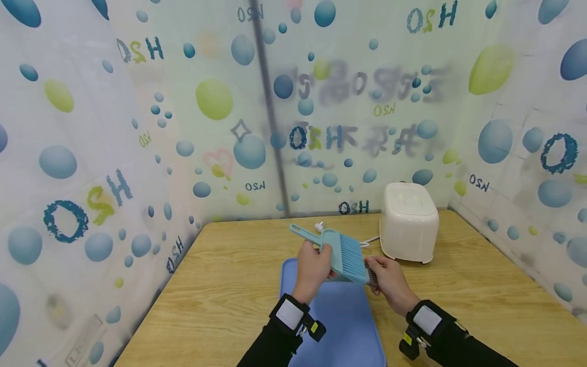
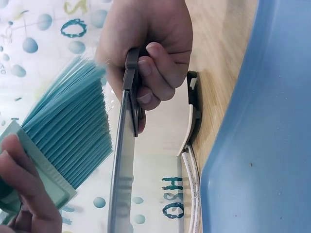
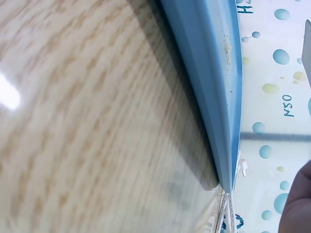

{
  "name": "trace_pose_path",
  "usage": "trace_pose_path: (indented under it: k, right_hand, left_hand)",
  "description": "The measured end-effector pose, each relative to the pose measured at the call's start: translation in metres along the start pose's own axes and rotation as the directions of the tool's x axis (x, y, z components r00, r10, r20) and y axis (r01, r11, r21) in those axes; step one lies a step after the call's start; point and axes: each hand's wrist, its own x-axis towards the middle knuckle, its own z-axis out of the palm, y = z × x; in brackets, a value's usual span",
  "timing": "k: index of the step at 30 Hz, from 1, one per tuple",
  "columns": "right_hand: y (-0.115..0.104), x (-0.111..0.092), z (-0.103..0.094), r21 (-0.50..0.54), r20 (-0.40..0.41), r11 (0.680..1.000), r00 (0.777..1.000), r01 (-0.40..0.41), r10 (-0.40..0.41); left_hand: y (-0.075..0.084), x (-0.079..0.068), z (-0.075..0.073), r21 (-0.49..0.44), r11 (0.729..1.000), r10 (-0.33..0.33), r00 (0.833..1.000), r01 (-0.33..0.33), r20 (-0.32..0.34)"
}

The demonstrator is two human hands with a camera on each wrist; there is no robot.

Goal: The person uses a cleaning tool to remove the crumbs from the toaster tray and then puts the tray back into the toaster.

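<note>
My left hand (image 1: 313, 267) grips a turquoise brush (image 1: 352, 257), its fingers wrapped over the brush's body in the left wrist view. The bristles fan toward a thin, flat metallic tray (image 2: 122, 165) with a dark handle (image 2: 131, 73), which stands edge-on in that view. That handle is pinched between the thumb and curled fingers of my right hand (image 1: 390, 278). Both hands are held over the far part of a blue serving tray (image 1: 344, 326). Only a bit of the right hand and the flat tray's corner enters the right wrist view.
Behind my right hand stands a white box-shaped appliance (image 1: 408, 221) on the wooden table (image 1: 229, 285). Its white cord and plug (image 1: 319, 227) lie at the back. Small crumbs (image 3: 227, 48) dot the blue tray. Printed curtains (image 1: 206, 168) surround the table's back and sides.
</note>
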Motion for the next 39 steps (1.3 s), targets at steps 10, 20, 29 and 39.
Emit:
trace_pose_path:
  k: [10, 20, 29, 39]
  right_hand:
    - [-0.002, 0.000, 0.000, -0.002, -0.001, 1.000, 1.000, 0.009, -0.009]
    - [0.001, -0.001, -0.002, -0.013, -0.012, 1.000, 1.000, 0.004, -0.004]
    - [0.003, -0.003, 0.000, -0.007, -0.016, 1.000, 1.000, -0.005, 0.005]
    - [0.004, -0.002, 0.000, -0.026, -0.027, 1.000, 1.000, -0.004, 0.003]
  left_hand:
    - [-0.007, 0.000, 0.002, 0.064, 0.998, -0.019, 0.999, 0.017, 0.033]
    - [-0.011, -0.001, 0.002, 0.084, 0.996, -0.029, 0.998, 0.025, 0.047]
    - [-0.018, -0.002, 0.000, 0.093, 0.995, -0.031, 0.999, 0.027, 0.041]
    - [-0.019, -0.001, -0.003, 0.093, 0.995, -0.025, 0.999, 0.023, 0.025]
